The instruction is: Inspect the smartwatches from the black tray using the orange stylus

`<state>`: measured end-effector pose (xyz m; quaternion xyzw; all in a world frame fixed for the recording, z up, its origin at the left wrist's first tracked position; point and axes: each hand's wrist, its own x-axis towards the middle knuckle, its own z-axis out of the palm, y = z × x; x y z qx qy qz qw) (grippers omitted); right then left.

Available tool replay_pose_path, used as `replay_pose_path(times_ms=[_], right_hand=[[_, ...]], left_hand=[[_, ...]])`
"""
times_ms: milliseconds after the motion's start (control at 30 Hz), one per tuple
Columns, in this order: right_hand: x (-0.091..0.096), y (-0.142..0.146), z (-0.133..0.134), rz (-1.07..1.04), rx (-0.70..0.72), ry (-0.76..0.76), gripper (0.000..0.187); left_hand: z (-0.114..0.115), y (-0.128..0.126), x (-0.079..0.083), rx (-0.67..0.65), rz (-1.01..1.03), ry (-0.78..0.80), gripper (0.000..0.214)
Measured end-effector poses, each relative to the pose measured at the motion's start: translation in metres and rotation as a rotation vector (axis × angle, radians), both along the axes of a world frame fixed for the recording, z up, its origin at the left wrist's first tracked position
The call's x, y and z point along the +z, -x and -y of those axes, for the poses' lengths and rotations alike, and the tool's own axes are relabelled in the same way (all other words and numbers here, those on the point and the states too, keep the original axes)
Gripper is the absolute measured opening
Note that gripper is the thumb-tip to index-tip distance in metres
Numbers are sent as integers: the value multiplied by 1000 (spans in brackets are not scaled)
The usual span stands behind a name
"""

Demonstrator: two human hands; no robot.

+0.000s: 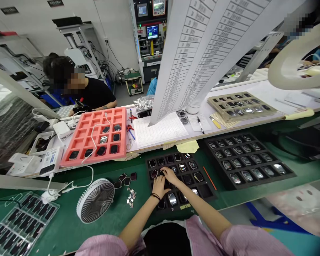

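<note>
Both arms reach forward out of pink sleeves [229, 238], elbows wide, and the hands meet over the black tray [196, 166] directly in front of the person. The left hand [158, 186] sits knuckles up with its fingers curled downward. The right hand [170, 176] angles in from the right, just above it, its fingers [166, 171] bent down and touching a dark watch [154, 174] in the tray's upper left corner. Whether those fingers grip the watch, or what the left hand holds, I cannot tell, since the hands block the view. A black hair tie [155, 196] circles the left wrist.

The black tray holds at least a dozen watches, with some hidden under the hands. To its right, a bigger black tray [249, 174] holds about two dozen. To its left lie five dark watch frames [124, 179], a small heap of metal bits [130, 197] and one white fan [95, 201]. Beyond it, a pink foam tray [93, 137] holds eight watches, and past that a person in a black shirt [96, 94] bends over the bench.
</note>
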<state>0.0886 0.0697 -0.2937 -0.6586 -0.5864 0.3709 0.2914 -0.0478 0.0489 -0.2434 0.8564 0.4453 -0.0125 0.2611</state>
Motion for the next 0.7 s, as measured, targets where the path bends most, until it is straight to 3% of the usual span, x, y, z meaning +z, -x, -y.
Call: replay_pose_path(times_ms=[133,233,433,567,700], right_hand=[[5,-8,-8,120,132,-14,23],[7,-7,-20,199,248,-11,25],[15,3,-31,297,393,-42,26],[24,-3,-6,349,314,-172,25],[21,-27,49,408,77,-294,33]], left_hand=[[-6,5,6,15,-10,-76,34],[-21,15,11,57,-64,-126,33],[-43,17,8,50,-217,-134,22],[-43,16,10,94,-284,-164,27],[-30,4,18,81,-289,-188,28]])
